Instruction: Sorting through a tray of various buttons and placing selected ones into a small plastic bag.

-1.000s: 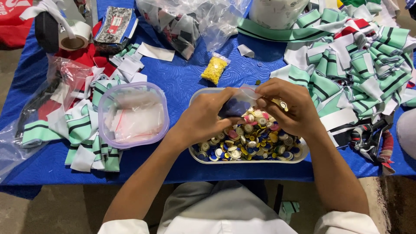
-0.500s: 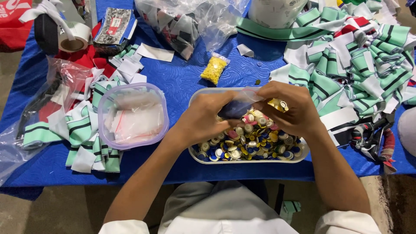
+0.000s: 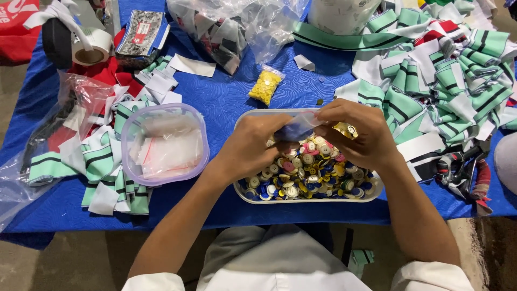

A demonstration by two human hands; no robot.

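Observation:
Both my hands meet over a clear oval tray [image 3: 245, 194] heaped with mixed buttons [image 3: 309, 172] in white, blue, yellow and pink. My left hand [image 3: 253, 145] and my right hand [image 3: 358, 132] pinch a small clear plastic bag [image 3: 296, 129] with dark blue buttons inside, held just above the pile. A gold-coloured watch or bracelet [image 3: 346, 129] shows by my right palm.
A round lilac-rimmed tub [image 3: 164, 144] of small empty bags sits left of the tray. A bag of yellow buttons [image 3: 265, 86] lies behind. Green-and-white striped fabric pieces [image 3: 431, 81] pile up right and left. Tape roll [image 3: 89, 51] and plastic bags sit far left, on the blue cloth [image 3: 226, 102].
My hands stay over the tray, with the fingers shifting slightly on the small bag. Nothing else has moved.

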